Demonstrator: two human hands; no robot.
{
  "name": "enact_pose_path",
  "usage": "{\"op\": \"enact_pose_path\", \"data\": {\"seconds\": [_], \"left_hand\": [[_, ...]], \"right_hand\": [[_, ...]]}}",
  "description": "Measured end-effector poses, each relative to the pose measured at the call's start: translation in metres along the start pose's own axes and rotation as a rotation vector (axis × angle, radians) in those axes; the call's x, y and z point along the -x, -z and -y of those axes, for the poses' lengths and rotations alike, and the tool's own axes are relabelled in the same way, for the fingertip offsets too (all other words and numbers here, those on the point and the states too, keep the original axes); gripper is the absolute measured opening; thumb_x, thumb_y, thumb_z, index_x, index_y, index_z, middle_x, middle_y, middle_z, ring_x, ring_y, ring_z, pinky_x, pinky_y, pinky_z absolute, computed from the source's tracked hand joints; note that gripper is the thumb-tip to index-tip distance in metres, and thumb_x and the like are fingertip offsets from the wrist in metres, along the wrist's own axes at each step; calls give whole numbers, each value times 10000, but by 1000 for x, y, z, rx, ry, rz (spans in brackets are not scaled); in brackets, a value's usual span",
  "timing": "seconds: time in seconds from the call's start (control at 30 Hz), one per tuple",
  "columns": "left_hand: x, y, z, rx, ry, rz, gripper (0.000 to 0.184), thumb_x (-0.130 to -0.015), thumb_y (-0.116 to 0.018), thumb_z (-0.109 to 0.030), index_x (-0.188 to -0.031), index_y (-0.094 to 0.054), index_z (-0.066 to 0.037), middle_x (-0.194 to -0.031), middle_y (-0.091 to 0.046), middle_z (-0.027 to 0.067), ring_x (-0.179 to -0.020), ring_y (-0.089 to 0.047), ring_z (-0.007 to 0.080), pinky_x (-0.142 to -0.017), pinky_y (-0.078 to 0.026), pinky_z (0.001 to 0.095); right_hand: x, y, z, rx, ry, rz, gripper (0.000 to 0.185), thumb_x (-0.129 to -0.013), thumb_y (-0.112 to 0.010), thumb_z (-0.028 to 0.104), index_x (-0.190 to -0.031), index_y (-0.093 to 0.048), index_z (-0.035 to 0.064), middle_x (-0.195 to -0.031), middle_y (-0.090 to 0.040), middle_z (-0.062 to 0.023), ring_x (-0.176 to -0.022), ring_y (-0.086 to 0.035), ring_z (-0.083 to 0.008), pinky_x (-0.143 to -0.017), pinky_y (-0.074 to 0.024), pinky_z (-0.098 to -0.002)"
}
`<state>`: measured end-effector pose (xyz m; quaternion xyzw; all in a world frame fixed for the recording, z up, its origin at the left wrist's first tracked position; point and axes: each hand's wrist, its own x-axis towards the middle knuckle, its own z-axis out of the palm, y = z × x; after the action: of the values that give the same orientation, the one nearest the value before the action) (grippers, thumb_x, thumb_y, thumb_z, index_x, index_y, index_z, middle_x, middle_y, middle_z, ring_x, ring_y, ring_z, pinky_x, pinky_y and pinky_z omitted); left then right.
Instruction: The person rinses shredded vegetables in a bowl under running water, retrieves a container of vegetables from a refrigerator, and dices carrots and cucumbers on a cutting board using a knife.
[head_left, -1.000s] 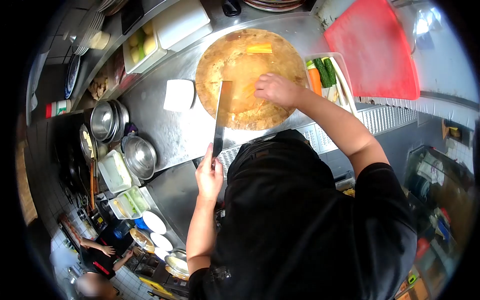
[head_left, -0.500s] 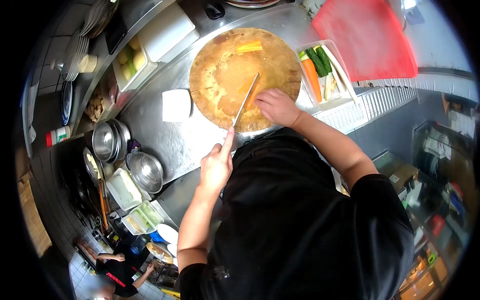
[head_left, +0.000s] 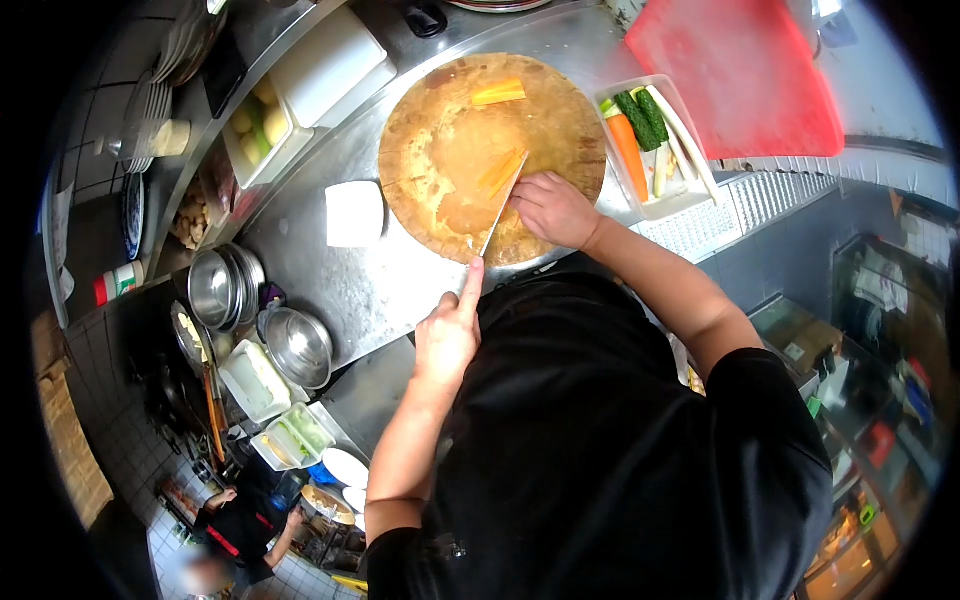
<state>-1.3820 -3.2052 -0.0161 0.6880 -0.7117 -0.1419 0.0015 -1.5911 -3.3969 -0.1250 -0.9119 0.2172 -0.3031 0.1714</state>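
A knife [head_left: 503, 213] is in my left hand [head_left: 448, 338], the index finger stretched toward the blade. The blade stands on edge over the round wooden chopping board [head_left: 430, 120], close against my right hand [head_left: 556, 210]. The fingers of my right hand are bent and pressed down on a carrot piece, mostly hidden by the fingers and blade. Thin carrot strips [head_left: 499, 173] lie just left of the blade. A flat stack of orange-yellow carrot pieces [head_left: 498, 92] lies near the board's far edge.
A tray [head_left: 681, 207] with a carrot [head_left: 628, 155] and cucumbers [head_left: 642, 116] stands right of the board, before a red board [head_left: 735, 80]. At left are a white dish [head_left: 354, 214], metal bowls [head_left: 298, 347] and containers [head_left: 255, 380]. Another person [head_left: 235, 530] stands at lower left.
My left hand and the knife have shifted a little to the right, closer to my right hand. More carrot strips show left of the blade. My right hand stays nearly in place.
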Motion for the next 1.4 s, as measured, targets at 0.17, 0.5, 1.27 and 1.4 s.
{"op": "enact_pose_path", "data": {"seconds": [0.17, 0.5, 1.27, 1.4], "left_hand": [[0, -7, -3, -17, 10, 50, 937, -806, -651, 4, -1641, -327, -269, -735, -599, 135, -587, -661, 343, -582, -569, 486], [-13, -12, -1, 47, 1, 68, 927, -825, -605, 41, -1646, -302, -266, -747, -628, 163, -651, -691, 386, -632, -583, 515], [-5, 9, -12, -256, -114, -32, 849, -832, -623, -82, -1624, -370, -249, -798, -581, 89, -691, -644, 253, -577, -581, 397], [6, 12, -12, -275, -138, -50, 856, -816, -634, -94, -1620, -380, -245, -799, -558, 71, -687, -628, 239, -567, -577, 396]], "right_hand": [[0, 0, -1, -5, 0, 14, 234, -793, -687, 110, -1014, -691, 35, -1100, -673, -87, -1112, -609, -272, -954, -496, -401], [1, 0, 0, -18, -2, 3, 308, -773, -697, 111, -1066, -708, 15, -1101, -676, -80, -1102, -611, -272, -949, -515, -409], [-77, 63, -39, -229, -90, 418, 153, -819, -590, 56, -869, -734, 53, -929, -715, -152, -976, -642, -338, -905, -502, -452], [-86, 27, -59, -164, -98, 570, 158, -802, -599, 60, -858, -746, 56, -977, -739, -119, -989, -646, -337, -915, -518, -450]]}}
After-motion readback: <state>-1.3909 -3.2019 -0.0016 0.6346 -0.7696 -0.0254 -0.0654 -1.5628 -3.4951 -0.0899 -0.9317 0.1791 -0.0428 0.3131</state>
